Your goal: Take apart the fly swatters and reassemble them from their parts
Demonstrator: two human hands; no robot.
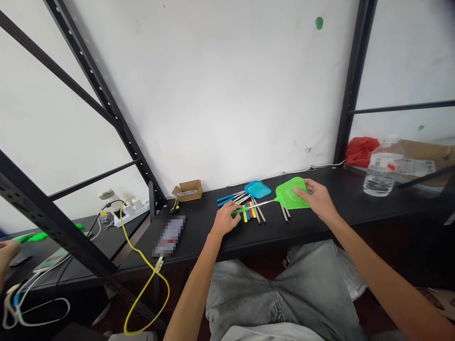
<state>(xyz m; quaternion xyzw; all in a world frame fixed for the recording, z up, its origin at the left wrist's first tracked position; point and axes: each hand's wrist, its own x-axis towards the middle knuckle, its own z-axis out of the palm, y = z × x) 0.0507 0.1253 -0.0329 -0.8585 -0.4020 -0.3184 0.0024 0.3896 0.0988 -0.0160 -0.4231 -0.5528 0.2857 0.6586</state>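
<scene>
A green fly swatter (pixel 293 193) with a metal rod is held across the black table by both my hands. My left hand (pixel 226 218) is closed round its green handle. With thumb and fingers, my right hand (pixel 316 198) pinches the right edge of its perforated head. Behind the rod lie several blue fly swatters (pixel 259 189), their blue handles pointing left. Several short coloured handles (pixel 249 211), in yellow, blue, red and green, lie side by side beneath the rod. Metal tubes (pixel 261 214) rest right of them, and more metal tubes (pixel 285 213) lie under the green head.
An open cardboard box (pixel 188 190), a yellow-black cutter (pixel 175 206) and a blurred phone (pixel 170 235) with a yellow cable (pixel 133 246) are at left. A water bottle (pixel 382 166) and red bag (pixel 361 151) stand right. Another person's hand (pixel 7 253) shows far left. Black shelf posts flank the table.
</scene>
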